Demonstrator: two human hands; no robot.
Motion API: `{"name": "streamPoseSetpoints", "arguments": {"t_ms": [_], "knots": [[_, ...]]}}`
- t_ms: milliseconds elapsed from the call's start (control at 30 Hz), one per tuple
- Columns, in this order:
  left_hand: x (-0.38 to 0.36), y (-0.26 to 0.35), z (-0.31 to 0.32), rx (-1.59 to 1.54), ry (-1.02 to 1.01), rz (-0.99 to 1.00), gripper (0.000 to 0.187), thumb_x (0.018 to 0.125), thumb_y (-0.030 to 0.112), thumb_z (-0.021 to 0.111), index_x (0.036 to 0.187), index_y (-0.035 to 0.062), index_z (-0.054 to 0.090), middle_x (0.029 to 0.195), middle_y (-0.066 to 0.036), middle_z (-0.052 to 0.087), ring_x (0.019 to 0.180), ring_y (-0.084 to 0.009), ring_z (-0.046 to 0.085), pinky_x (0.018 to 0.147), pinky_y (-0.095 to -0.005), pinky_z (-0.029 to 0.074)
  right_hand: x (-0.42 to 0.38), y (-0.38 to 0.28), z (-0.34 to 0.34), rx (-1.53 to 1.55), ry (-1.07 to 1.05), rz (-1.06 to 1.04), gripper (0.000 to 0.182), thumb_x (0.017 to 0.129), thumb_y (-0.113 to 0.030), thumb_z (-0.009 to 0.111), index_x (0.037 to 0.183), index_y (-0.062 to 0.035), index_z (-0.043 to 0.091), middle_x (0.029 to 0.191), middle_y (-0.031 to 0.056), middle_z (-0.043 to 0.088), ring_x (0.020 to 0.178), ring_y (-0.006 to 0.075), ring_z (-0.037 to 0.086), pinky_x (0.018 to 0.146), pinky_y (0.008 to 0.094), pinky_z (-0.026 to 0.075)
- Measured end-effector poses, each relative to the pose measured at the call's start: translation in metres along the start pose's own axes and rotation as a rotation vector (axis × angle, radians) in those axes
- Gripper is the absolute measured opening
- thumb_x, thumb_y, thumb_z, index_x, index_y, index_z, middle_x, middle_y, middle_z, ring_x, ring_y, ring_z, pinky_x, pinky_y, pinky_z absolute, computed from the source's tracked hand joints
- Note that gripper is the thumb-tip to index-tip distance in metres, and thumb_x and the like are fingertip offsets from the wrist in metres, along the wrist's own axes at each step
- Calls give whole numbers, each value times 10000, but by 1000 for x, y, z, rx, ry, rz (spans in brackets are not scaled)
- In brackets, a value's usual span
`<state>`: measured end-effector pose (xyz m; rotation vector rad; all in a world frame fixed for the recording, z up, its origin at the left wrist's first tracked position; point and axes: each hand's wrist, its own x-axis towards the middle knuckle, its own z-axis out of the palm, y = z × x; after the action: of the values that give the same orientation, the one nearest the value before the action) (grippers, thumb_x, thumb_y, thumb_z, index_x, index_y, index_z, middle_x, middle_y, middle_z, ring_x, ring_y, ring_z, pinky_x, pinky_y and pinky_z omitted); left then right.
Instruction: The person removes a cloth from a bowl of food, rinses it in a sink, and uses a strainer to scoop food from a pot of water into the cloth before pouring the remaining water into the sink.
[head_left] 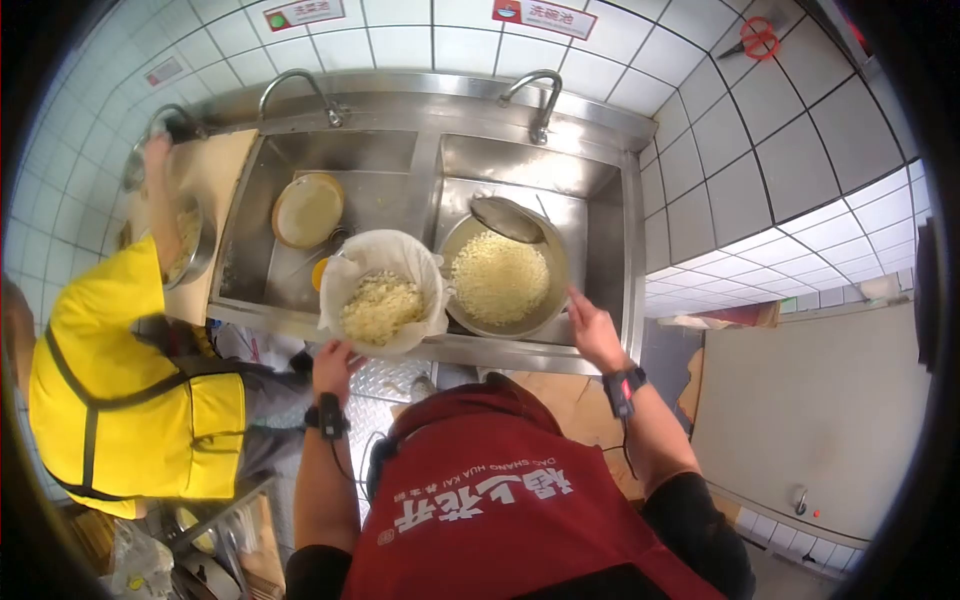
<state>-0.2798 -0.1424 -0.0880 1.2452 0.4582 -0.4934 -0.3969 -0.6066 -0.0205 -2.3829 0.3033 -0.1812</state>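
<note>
A bowl lined with white cloth (434, 285) sits over the divider between the two sinks, holding pale, chopped-looking food (382, 308). My left hand (335, 368) has its fingers closed on the near-left rim of this bowl. In the right sink stands a large metal basin (556, 290) with more pale small pieces (500, 278) in it. A round metal strainer (508, 218) leans inside at its far edge. My right hand (597, 335) grips the basin's right rim, fingers over the edge.
The left sink (385, 190) holds a round pale lidlike item (308, 211). Faucets (540, 105) rise behind the sinks. At left, a co-worker in yellow (120, 370) reaches over a board (215, 170) with a metal bowl (200, 245). Red scissors (760, 38) hang at right.
</note>
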Motion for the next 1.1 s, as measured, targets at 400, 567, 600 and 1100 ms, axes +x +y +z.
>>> {"name": "streamPoseSetpoints", "arguments": {"t_ms": [400, 567, 600, 1100], "knots": [[-5, 2, 14, 30, 147, -12, 199, 971, 124, 568, 1103, -22, 598, 1044, -93, 631, 988, -200, 620, 872, -357, 559, 52, 185, 97, -880, -931, -293, 105, 781, -102, 636, 739, -92, 732, 860, 170, 695, 862, 336, 685, 724, 427, 559], [-4, -5, 11, 48, 190, -2, 185, 973, 113, 564, 1099, -17, 600, 1036, -87, 629, 968, -196, 621, 865, -353, 564, 65, 149, 110, 123, -850, 169, 258, 889, -278, 675, 714, -96, 621, 548, 26, 518, 461, 182, 497, 408, 341, 391], [-5, -4, 13, 44, 200, -1, 181, 972, 112, 567, 1094, -18, 600, 1033, -87, 628, 961, -194, 622, 864, -353, 566, 66, 121, 106, 583, -638, 1018, 311, 935, -325, 657, 741, -104, 557, 504, -19, 428, 411, 128, 404, 359, 300, 325], [-10, 5, 23, 84, 256, -37, 178, 963, 104, 567, 1067, -37, 595, 1017, -98, 630, 946, -199, 627, 832, -353, 571, 59, 112, 59, 1064, -840, 1128, 387, 986, -433, 612, 741, -179, 454, 517, -87, 315, 413, 19, 287, 337, 194, 198]]}}
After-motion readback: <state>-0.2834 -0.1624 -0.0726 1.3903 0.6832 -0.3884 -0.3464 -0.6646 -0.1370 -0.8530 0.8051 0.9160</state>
